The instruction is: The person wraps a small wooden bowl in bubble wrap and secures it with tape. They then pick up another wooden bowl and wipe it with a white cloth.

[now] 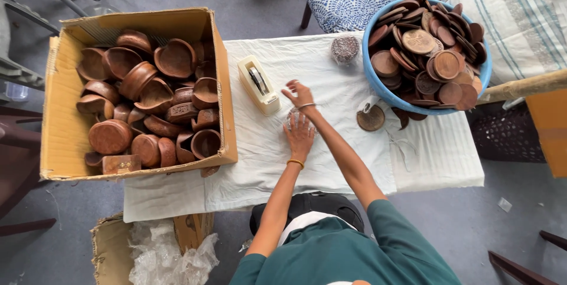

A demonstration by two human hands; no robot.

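Left hand (pixel 299 134) flat, pressed on small clear-wrapped round bundle (pixel 293 118). Right hand (pixel 300 94) just beyond, fingers spread, touching bundle's far edge. Cream tape dispenser (pixel 258 84) lies left, long axis pointing away.

Matt brown wooden bowls (pixel 147 93) in a rough cardboard box (pixel 62 137). Smooth wooden lids (pixel 428 54) in a glossy blue plastic tub (pixel 378 87). White cloth (pixel 331 161), slightly wrinkled. Cream plastic tape dispenser (pixel 258 84), smooth.

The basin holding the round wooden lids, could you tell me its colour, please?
Blue basin, clearest in the head view.
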